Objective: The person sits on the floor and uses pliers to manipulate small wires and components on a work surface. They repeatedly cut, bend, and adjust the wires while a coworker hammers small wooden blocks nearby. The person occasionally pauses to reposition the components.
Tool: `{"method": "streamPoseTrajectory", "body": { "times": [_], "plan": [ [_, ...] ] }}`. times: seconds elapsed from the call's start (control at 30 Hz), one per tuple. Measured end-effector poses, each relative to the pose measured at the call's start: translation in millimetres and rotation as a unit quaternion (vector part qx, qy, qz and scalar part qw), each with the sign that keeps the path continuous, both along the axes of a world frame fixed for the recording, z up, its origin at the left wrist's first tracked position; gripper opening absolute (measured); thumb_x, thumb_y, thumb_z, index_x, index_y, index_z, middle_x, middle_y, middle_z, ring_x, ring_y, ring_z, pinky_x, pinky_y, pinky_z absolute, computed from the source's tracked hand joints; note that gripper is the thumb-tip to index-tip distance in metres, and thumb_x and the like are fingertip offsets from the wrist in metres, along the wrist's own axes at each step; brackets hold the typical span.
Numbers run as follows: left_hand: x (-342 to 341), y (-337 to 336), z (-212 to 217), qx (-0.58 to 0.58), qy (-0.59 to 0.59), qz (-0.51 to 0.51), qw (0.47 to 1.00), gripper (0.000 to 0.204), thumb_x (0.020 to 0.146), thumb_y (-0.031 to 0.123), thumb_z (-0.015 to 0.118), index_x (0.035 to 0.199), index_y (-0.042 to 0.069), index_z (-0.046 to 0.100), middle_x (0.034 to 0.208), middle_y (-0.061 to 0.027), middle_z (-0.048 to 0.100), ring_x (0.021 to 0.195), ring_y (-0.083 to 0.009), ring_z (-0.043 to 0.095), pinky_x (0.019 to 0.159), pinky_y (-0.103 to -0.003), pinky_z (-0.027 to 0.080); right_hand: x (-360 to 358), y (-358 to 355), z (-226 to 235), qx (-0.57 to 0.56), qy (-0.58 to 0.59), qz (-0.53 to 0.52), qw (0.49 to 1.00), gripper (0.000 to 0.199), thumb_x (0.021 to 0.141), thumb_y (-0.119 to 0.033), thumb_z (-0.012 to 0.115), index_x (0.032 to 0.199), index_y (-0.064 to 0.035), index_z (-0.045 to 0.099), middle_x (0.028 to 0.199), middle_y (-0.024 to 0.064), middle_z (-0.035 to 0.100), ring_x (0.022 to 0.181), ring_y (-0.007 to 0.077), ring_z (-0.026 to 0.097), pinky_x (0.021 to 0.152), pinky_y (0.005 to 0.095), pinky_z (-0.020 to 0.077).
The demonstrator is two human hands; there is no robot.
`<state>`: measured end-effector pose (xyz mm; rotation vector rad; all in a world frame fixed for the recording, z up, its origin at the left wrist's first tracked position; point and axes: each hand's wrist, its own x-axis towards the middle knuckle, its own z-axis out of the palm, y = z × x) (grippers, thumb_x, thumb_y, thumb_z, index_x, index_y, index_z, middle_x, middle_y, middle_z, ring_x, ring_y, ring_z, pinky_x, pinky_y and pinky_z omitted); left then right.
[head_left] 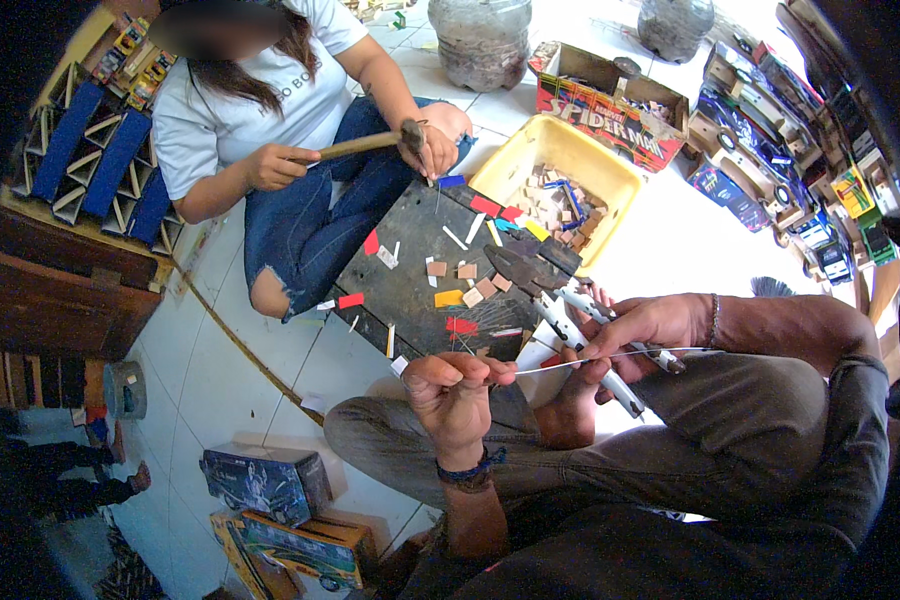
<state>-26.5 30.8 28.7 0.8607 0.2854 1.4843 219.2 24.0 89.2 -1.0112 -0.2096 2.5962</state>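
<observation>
A thin, pale wire runs between my hands. My left hand is closed on its left end, pinching it at the fingertips. My right hand is closed around white-handled pliers, with the wire passing by its fingers. The dark jaws point up and left over a dark work board. Loose wire pieces, small wooden blocks and coloured scraps lie on that board. Part of the right hand's grip is hidden by its own fingers.
Across the board a person holds a hammer. A yellow tub of small wooden blocks stands beyond it, beside a printed box. Toy trucks line the right side; more toy vehicles lie at lower left.
</observation>
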Motion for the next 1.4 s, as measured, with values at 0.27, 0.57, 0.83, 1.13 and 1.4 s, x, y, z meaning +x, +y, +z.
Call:
{"method": "streamPoseTrajectory", "body": {
  "times": [0.27, 0.57, 0.83, 1.13, 1.4],
  "plan": [
    [13, -2, 7, -0.051, 0.026, 0.100, 0.993, 0.027, 0.088, 0.002, 0.064, 0.101, 0.016, 0.044, 0.096, -0.0034, 0.059, 0.074, -0.0196, 0.060, 0.071, -0.040, 0.052, 1, -1, -1, 0.013, -0.029, 0.007, 0.999, 0.021, 0.089, -0.017, 0.064, 0.106, -0.0056, 0.064, 0.087, 0.0027, 0.070, 0.068, 0.0097, 0.066, 0.053, 0.0238, 0.0515],
    [12, -4, 8, -0.054, -0.034, 0.083, 0.994, 0.023, 0.087, 0.002, 0.066, 0.103, 0.008, 0.050, 0.094, -0.0150, 0.066, 0.082, -0.0257, 0.067, 0.070, -0.041, 0.061, 8, 5, -17, 0.028, -0.071, 0.060, 0.995, 0.024, 0.094, -0.024, 0.057, 0.107, -0.0047, 0.062, 0.072, 0.0062, 0.068, 0.057, 0.0139, 0.065, 0.046, 0.0286, 0.0524],
    [-1, -4, 18, 0.072, 0.065, -0.003, 0.995, 0.013, 0.088, -0.001, 0.063, 0.097, 0.003, 0.054, 0.088, -0.0201, 0.065, 0.080, -0.0298, 0.069, 0.073, -0.049, 0.061, 13, -2, -16, 0.011, 0.023, 0.051, 0.998, 0.032, 0.091, -0.017, 0.062, 0.121, -0.0066, 0.057, 0.090, 0.0008, 0.067, 0.074, 0.0115, 0.065, 0.062, 0.0245, 0.0540],
    [10, -5, 14, 0.049, 0.112, 0.121, 0.985, 0.017, 0.088, -0.003, 0.063, 0.097, 0.005, 0.051, 0.090, -0.0154, 0.062, 0.077, -0.0235, 0.066, 0.069, -0.040, 0.062, 9, 3, -26, 0.080, -0.003, 0.046, 0.996, 0.025, 0.090, -0.024, 0.065, 0.108, -0.0059, 0.064, 0.083, 0.0000, 0.069, 0.067, 0.0101, 0.066, 0.051, 0.0239, 0.0533],
    [-12, 10, 13, -0.151, 0.034, 0.148, 0.977, 0.021, 0.095, 0.012, 0.059, 0.115, 0.013, 0.051, 0.105, -0.0029, 0.059, 0.089, -0.0139, 0.061, 0.076, -0.026, 0.052, 24, 31, 11, 0.184, -0.070, 0.107, 0.975, 0.044, 0.097, -0.045, 0.052, 0.121, -0.0089, 0.053, 0.089, -0.0052, 0.057, 0.081, 0.0084, 0.063, 0.076, 0.0269, 0.0560]
  ]
}}
